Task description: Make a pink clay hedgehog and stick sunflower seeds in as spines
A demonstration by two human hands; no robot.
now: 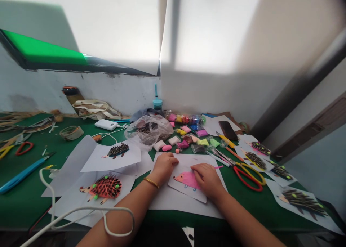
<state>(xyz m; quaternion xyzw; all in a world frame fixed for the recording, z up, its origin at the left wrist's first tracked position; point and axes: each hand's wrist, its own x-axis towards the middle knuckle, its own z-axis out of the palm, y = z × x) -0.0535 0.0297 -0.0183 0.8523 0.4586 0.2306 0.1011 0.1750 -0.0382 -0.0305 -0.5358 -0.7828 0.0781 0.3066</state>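
Note:
A small white card (189, 193) with a pink clay hedgehog (187, 179) lies on a larger white sheet (186, 208) before me. The hedgehog has a dark eye and nose and drawn blue legs. My left hand (163, 167) rests by the card's upper left corner, its fingers curled together; whether they hold anything is hidden. My right hand (207, 178) is bent over the hedgehog's back end, fingertips closed and pressed at the pink clay. A thin pink strip (219, 166) sticks out beyond its knuckles.
Clay packets (202, 142) and a plastic bag (148, 131) lie behind the sheet. At right are scissors (248, 176), a phone (227, 130) and hedgehog pictures (300, 202). At left are more hedgehog pictures (104, 187), a white cable (89, 210) and a blue craft knife (24, 173).

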